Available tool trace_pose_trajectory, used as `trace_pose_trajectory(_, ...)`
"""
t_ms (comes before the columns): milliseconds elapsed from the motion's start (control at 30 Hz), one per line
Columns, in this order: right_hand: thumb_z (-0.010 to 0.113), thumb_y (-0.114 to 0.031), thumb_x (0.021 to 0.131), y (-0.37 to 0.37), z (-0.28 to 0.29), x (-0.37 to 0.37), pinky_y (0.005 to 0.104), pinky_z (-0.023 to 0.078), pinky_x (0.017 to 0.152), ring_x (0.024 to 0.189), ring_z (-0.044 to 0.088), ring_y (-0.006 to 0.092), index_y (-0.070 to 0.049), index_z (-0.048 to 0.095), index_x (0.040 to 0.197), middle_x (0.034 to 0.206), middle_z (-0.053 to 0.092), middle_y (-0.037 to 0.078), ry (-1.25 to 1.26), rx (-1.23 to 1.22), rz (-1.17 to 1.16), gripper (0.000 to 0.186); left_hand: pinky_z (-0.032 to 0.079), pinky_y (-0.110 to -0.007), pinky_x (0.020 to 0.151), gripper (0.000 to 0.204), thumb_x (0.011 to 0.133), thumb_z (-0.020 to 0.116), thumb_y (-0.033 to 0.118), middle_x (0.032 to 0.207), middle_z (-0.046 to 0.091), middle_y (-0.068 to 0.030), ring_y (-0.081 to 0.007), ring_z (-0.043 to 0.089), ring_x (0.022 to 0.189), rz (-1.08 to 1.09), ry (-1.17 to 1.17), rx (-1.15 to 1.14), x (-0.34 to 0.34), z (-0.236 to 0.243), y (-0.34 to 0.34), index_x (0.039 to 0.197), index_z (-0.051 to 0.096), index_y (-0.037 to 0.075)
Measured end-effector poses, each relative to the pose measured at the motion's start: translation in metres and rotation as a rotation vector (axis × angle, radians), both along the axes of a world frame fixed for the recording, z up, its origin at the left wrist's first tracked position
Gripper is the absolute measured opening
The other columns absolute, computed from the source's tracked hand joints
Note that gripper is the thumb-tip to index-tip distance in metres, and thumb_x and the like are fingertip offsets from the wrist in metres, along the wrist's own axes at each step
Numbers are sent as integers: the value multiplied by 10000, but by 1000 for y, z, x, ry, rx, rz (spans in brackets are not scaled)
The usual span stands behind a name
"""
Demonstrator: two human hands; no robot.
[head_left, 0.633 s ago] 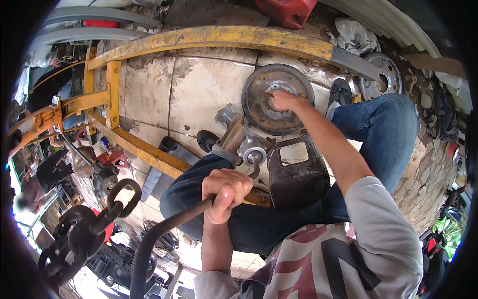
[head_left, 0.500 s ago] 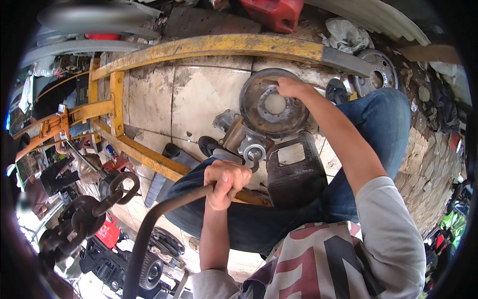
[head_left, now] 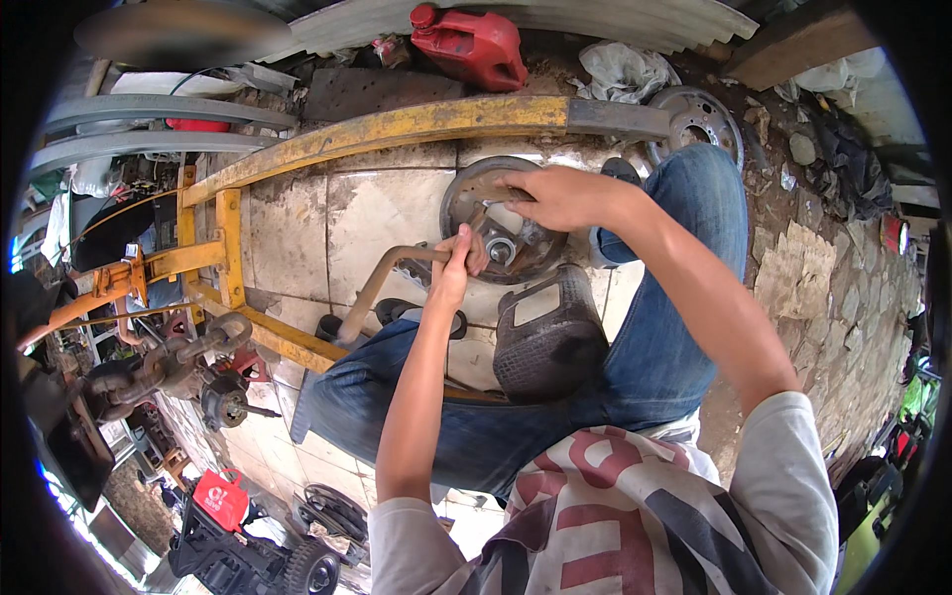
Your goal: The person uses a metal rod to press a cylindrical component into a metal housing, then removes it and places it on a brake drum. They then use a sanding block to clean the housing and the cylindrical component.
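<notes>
A bent brown metal bar (head_left: 372,288) is gripped near its upper end by my left hand (head_left: 464,260). Next to that hand, a metal part with a bright round hub (head_left: 500,251) overlaps the lower side of a round, dark metal drum-like disc (head_left: 458,203). My right hand (head_left: 560,198) hovers over or touches the disc, its fingers stretched leftward and apart; what lies directly beneath the palm is hidden. Closer to me, a black textured panel with a rectangular opening (head_left: 550,347) sits between my legs. The bar's lower end is blurred beside my knee.
A yellow metal frame (head_left: 397,127) surrounds the tiled work spot. Behind it are a red jerrycan (head_left: 471,48), a white plastic bag (head_left: 625,74) and a wheel rim (head_left: 699,127). Heavy chain links (head_left: 164,362) hang at left. A red bag (head_left: 220,499) and tyre (head_left: 313,569) are lower left.
My left hand has moved up and away from me with the bar, bringing the hub part over the disc. My right hand has shifted from the disc's rim, its fingers now extended. The view has shifted.
</notes>
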State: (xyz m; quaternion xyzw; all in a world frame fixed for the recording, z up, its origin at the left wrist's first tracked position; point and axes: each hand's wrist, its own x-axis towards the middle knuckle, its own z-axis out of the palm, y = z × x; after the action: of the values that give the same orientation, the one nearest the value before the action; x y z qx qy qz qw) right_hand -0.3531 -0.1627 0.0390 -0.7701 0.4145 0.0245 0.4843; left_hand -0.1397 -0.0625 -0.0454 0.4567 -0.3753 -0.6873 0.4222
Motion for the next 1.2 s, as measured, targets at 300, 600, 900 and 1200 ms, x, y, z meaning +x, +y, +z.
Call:
trace_pose_trajectory(300,530,-407,940,19,-30,3,434,449,954,1127,569,400,-104,421,1394,1198,597,257,96,10,-57,557,430,-333,819,452,970,513,476,875,629,-100,-193,559,882,139,-239,194,47,-41,-3,758,510,77)
trace_pose_trajectory(600,608,-407,892,29,-62,27,477,467,915,1082,588,401,-107,440,1340,1136,625,234,171,-125,43,565,432,-351,919,290,954,603,340,1076,633,-67,-186,587,1042,590,9,138,67,-6,3,1104,531,102)
trace_pose_trajectory(900,575,-468,907,29,-85,14,464,482,811,948,633,399,-101,460,1293,972,664,226,240,-186,100,545,334,-441,1069,646,954,540,467,1286,552,-157,-264,497,1243,652,-246,183,80,60,4,1391,368,22)
trace_pose_trajectory(1200,445,-532,968,50,-60,41,408,486,718,737,680,257,-58,490,1263,979,650,178,118,231,-109,560,462,-346,908,409,1006,479,354,1064,674,-138,-225,620,1014,574,-714,-139,97,79,24,1096,602,-26)
